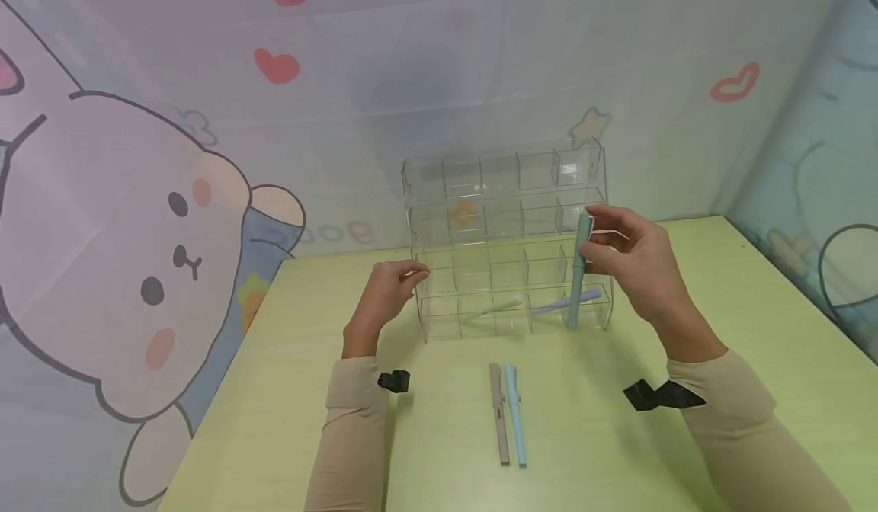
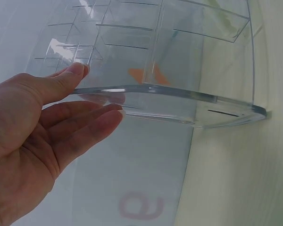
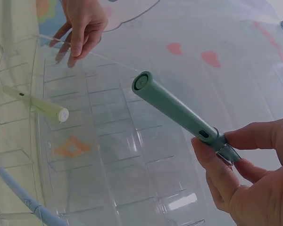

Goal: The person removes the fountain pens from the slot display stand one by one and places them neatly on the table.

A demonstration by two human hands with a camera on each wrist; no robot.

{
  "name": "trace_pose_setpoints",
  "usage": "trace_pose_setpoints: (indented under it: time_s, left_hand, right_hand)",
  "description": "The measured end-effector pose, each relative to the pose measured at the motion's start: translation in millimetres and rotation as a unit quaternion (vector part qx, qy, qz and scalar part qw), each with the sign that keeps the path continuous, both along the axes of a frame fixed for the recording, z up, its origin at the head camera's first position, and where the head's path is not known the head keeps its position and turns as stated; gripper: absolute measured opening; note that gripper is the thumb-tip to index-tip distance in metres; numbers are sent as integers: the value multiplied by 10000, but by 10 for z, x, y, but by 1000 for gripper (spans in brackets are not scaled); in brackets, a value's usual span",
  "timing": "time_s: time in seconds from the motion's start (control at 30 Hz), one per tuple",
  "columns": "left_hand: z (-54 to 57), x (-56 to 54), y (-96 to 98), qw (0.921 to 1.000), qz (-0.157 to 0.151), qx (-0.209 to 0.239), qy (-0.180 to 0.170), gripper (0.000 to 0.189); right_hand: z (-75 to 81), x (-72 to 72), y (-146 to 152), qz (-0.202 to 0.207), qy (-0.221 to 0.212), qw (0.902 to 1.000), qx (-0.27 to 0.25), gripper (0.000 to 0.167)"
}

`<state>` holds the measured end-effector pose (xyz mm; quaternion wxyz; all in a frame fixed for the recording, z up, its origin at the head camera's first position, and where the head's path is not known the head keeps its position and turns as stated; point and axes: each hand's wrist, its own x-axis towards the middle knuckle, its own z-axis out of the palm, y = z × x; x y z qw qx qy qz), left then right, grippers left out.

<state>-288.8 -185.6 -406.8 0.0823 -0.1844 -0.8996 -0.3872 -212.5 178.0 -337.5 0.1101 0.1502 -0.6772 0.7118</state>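
My right hand (image 1: 634, 260) pinches a green pen (image 1: 580, 264) by its clip end, its other end pointing down in front of the clear display rack (image 1: 507, 337). In the right wrist view the green pen (image 3: 177, 110) shows its round end and small barrel window. My left hand (image 1: 387, 295) holds the rack's left side panel (image 2: 146, 88), thumb on one face and fingers on the other. Inside the rack's lowest row lean a pale yellow-green pen (image 3: 42, 106) and a lavender-blue pen (image 3: 21, 190).
A brown-grey pen (image 1: 499, 413) and a light blue pen (image 1: 516, 417) lie side by side on the yellow-green table (image 1: 439, 466) before the rack. Behind it hangs a printed cloth (image 1: 425, 62) with hearts and a cartoon animal.
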Motion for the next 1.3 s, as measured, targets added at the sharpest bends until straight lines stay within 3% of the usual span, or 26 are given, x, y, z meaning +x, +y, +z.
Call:
trace_pose_setpoints:
  time_s: [0.23, 0.5, 0.83, 1.3]
  left_hand:
    - [0, 1, 5, 10000, -16, 19, -8, 19]
    - [-1, 1, 2, 10000, -50, 10, 34, 18]
    - [-8, -5, -4, 10000, -65, 23, 26, 19]
    - [-6, -12, -4, 9999, -74, 6, 87, 19]
  right_hand:
    - [-35, 13, 52, 231, -135, 9954, 921, 54]
    - [-66, 2, 77, 734, -411, 9885, 1260, 52]
    - [-176, -38, 97, 1467, -1033, 9769, 1164, 50]
    - [-209, -70, 56, 1813, -1472, 9657, 1136, 54]
